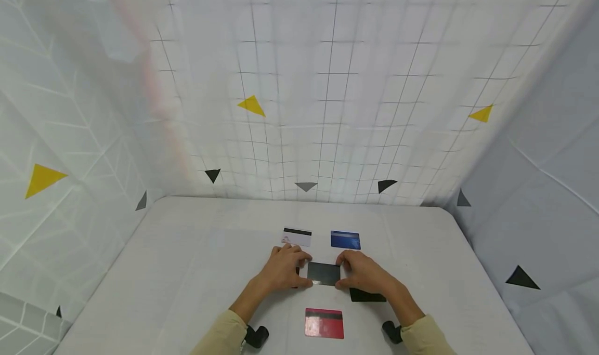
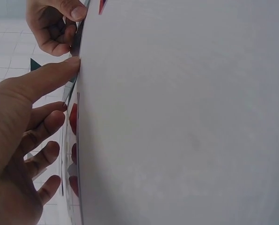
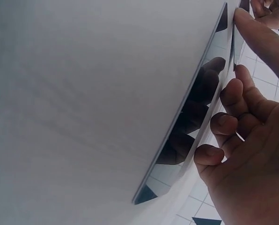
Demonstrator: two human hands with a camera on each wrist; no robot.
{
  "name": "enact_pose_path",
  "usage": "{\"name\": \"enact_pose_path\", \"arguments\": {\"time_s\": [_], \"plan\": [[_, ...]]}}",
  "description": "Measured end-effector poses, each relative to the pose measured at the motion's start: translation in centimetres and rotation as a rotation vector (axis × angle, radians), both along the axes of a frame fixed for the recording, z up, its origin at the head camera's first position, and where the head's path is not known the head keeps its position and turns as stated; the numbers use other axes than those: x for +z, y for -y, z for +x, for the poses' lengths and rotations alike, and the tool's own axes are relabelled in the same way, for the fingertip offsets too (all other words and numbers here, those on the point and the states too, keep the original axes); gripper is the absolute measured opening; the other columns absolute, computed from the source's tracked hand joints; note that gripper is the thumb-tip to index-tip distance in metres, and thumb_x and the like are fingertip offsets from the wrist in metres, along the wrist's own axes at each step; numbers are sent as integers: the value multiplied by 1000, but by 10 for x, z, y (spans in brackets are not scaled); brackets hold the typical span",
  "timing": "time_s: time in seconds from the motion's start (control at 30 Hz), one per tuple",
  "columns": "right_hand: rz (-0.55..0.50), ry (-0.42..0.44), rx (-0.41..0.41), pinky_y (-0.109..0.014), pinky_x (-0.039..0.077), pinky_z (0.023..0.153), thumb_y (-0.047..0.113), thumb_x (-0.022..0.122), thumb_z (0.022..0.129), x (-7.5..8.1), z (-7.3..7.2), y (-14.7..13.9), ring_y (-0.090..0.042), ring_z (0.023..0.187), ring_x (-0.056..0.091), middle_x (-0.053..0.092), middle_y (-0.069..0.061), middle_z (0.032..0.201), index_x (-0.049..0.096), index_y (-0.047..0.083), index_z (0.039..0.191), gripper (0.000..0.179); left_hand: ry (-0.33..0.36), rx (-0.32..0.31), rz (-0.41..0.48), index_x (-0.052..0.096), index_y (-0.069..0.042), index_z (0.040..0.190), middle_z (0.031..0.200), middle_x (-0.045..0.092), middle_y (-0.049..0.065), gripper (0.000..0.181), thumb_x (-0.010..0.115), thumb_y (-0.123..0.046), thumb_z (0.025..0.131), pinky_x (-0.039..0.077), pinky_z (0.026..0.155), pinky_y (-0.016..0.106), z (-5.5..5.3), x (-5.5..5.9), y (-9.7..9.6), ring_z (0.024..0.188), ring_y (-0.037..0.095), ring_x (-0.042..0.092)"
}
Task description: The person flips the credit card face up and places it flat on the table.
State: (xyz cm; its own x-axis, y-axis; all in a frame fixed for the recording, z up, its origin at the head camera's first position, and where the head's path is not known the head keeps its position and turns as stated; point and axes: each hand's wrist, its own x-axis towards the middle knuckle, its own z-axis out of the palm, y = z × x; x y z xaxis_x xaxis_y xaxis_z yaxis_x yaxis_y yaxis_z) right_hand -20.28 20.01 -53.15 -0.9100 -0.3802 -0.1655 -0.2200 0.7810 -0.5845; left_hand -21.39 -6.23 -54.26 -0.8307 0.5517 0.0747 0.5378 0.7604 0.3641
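Observation:
A dark grey card (image 1: 324, 274) lies at the middle of the white table, between the two hands. My left hand (image 1: 284, 267) holds its left end, thumb at the near corner and forefinger at the far one. At the right end my right hand (image 1: 364, 273) holds the card the same way. A dark card (image 1: 367, 296) lies partly hidden beneath the right hand; in the right wrist view this glossy card (image 3: 186, 112) mirrors the fingers. Another glossy card (image 2: 73, 159) lies under the left hand, mostly covered from above.
Nearest me is a red card (image 1: 324, 324) with a dark stripe. Beyond the hands lie a white card (image 1: 297, 237) with a black stripe and a blue card (image 1: 345, 239). White cloth walls (image 1: 299, 136) with triangle marks enclose the table (image 1: 187, 272) at the back and sides.

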Motion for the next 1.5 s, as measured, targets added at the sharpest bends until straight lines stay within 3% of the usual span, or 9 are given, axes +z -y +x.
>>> {"name": "enact_pose_path", "arguments": {"time_s": [0.83,1.5], "plan": [[12,-14,7,-34,44,70,39,91,71,-5,0,-3,-15,82,50,55,3,89,65,13,111,55,10,-11,40,71,-26,119,88,56,-15,53,84,-53,75,36,88,44,2,0,1,87,7,46],[54,-87,-15,-41,47,80,50,90,69,-4,5,-4,-15,92,50,56,4,101,64,22,117,61,-39,5,74,71,-28,119,89,58,-15,52,79,-58,78,38,91,44,3,1,3,93,7,51]]}}
